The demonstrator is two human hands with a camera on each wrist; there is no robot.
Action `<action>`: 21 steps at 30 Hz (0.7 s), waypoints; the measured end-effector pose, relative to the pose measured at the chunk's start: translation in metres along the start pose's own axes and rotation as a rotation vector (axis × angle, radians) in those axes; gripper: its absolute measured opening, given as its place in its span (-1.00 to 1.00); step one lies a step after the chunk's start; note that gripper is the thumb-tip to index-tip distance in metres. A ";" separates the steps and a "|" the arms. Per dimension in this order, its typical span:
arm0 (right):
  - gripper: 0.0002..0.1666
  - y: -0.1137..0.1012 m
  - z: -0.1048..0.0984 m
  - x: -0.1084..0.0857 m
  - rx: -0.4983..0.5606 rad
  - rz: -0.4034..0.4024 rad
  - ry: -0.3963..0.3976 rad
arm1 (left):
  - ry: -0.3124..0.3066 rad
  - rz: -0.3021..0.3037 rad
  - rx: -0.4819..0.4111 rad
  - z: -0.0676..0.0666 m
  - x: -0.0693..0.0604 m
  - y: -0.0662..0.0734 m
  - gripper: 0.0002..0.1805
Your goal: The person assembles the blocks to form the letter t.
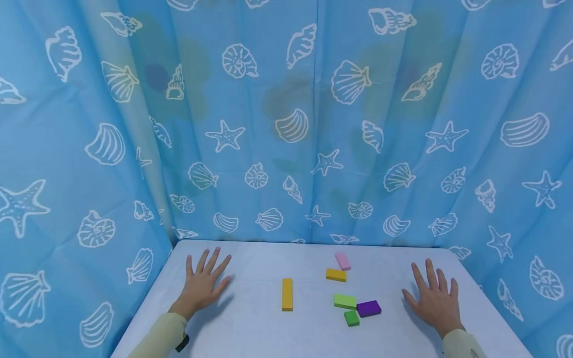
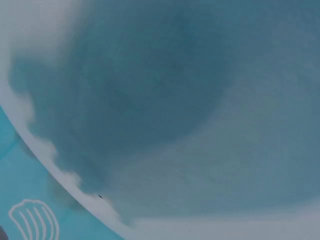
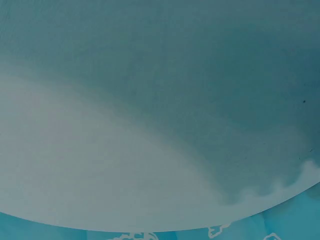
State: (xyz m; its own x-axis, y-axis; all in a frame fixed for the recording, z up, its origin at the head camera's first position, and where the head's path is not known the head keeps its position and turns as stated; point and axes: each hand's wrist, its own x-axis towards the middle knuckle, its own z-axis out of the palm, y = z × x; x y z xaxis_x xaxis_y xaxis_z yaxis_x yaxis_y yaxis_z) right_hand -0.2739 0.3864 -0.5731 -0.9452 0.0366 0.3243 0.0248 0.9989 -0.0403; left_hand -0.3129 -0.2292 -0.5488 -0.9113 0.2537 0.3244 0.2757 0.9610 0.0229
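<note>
In the head view both hands have their fingers spread and hold nothing. The left hand (image 1: 200, 288) is at the left side of the white table, with the upright-lying long yellow block (image 1: 287, 295) to its right. The right hand (image 1: 436, 304) is at the right side; nearest to it is a purple block (image 1: 369, 309). Beside the purple block lie a light green block (image 1: 345, 301) and a small green block (image 1: 351, 318). Farther back are a shorter yellow block (image 1: 336, 275) and a pink block (image 1: 342, 261). Neither wrist view shows a hand or block.
The white table (image 1: 250, 328) has its back edge against a blue curtain (image 1: 268, 149) printed with white shells and starfish. Curtain also hangs on the left and right sides. Soft shadows fall on the white surface (image 2: 200, 165) in both wrist views.
</note>
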 end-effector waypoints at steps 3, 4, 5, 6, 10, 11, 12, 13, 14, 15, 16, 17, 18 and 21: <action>0.09 -0.001 0.002 0.000 0.005 0.000 0.002 | 0.027 0.023 -0.005 0.001 0.000 0.001 -0.26; 0.09 -0.001 0.002 0.000 0.007 0.001 0.004 | 0.028 0.026 -0.007 0.002 0.001 0.002 -0.26; 0.09 -0.001 0.003 0.000 0.008 0.000 0.007 | 0.027 0.024 -0.007 0.003 0.001 0.003 -0.26; 0.09 -0.002 0.003 0.001 0.007 0.000 0.007 | 0.028 0.023 -0.012 0.003 0.002 0.004 -0.26; 0.09 -0.004 0.001 0.007 0.008 -0.005 0.004 | 0.029 0.014 -0.030 0.003 0.008 0.011 -0.27; 0.08 -0.005 0.000 0.009 0.009 -0.005 0.000 | 0.031 0.013 -0.043 0.003 0.009 0.014 -0.27; 0.08 -0.006 -0.001 0.010 0.007 -0.002 -0.006 | 0.034 0.017 -0.051 0.003 0.010 0.017 -0.26; 0.07 -0.007 -0.001 0.010 0.006 0.000 -0.010 | 0.037 0.022 -0.055 0.003 0.012 0.020 -0.26; 0.07 -0.007 -0.002 0.011 0.004 0.002 -0.016 | 0.039 0.028 -0.059 0.004 0.013 0.022 -0.26; 0.05 -0.008 -0.003 0.010 0.003 0.006 -0.023 | 0.032 0.031 -0.062 0.004 0.015 0.026 -0.26; 0.05 -0.009 -0.003 0.010 0.003 0.010 -0.032 | 0.026 0.034 -0.074 0.005 0.016 0.028 -0.25; 0.04 -0.009 -0.004 0.009 0.006 0.013 -0.041 | 0.013 0.035 -0.085 0.006 0.017 0.031 -0.25; 0.04 -0.010 -0.004 0.009 0.007 0.015 -0.049 | -0.005 0.033 -0.084 0.007 0.017 0.033 -0.25; 0.04 -0.011 -0.005 0.008 0.010 0.015 -0.062 | -0.059 0.022 -0.109 0.007 0.019 0.041 -0.24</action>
State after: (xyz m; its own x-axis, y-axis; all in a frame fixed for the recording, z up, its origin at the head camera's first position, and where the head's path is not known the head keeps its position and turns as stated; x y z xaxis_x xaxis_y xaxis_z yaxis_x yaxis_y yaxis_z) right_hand -0.2806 0.3760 -0.5654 -0.9631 0.0497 0.2647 0.0366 0.9979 -0.0542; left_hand -0.3215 -0.1842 -0.5485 -0.9201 0.2841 0.2696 0.3248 0.9381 0.1200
